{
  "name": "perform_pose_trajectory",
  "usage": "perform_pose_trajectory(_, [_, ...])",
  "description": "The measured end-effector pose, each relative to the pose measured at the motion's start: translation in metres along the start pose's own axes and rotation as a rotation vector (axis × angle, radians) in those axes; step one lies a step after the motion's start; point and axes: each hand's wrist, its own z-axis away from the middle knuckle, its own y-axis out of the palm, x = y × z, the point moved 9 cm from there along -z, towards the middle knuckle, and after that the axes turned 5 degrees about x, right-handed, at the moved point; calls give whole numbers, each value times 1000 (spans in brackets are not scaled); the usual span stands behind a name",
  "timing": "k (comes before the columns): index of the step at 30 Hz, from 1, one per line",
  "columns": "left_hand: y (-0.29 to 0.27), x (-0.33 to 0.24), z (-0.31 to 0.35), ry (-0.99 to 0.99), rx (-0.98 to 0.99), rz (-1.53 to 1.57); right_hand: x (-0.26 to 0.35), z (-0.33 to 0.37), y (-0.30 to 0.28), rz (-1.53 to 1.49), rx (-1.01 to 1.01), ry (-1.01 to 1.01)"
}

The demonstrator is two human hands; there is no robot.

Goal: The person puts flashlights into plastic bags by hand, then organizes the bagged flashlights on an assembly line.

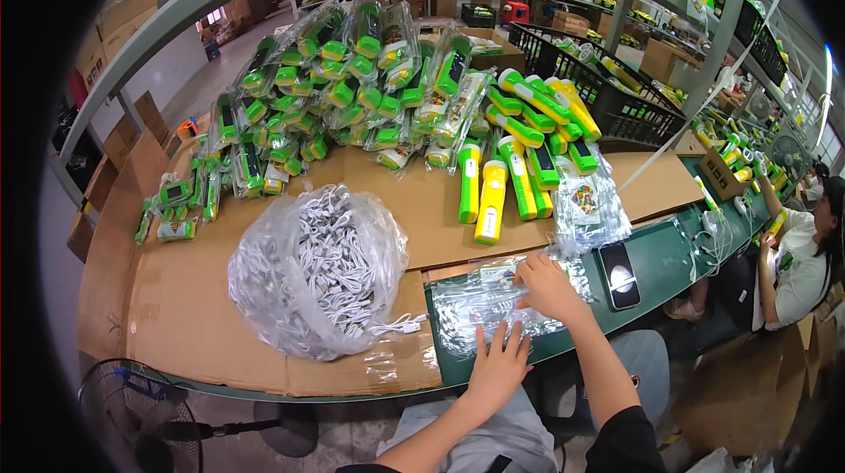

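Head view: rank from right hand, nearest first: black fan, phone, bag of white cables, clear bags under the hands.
From the right hand:
1. Clear bags, directly under it
2. Phone, just to its right
3. Bag of white cables, well to its left
4. Black fan, far left, beyond the table edge

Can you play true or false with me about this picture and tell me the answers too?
1. White cables are in the big clear bag. True.
2. The right hand is holding the phone. False: the phone lies on the green tabletop, and the right hand is over the flat clear packets.
3. Some flashlights are green and yellow. True.
4. The left hand is inside the big clear bag. False: it is at the packets too.
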Motion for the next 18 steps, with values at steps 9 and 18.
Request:
perform_pose_trajectory(9, [2, -4, -4, -17, -12, -33, -6, -6, 4, -143, 43, -54])
perform_pose_trajectory(18, [4, -5, 0, -39, -3, -46, 14, 4, -11, -81, -116, -55])
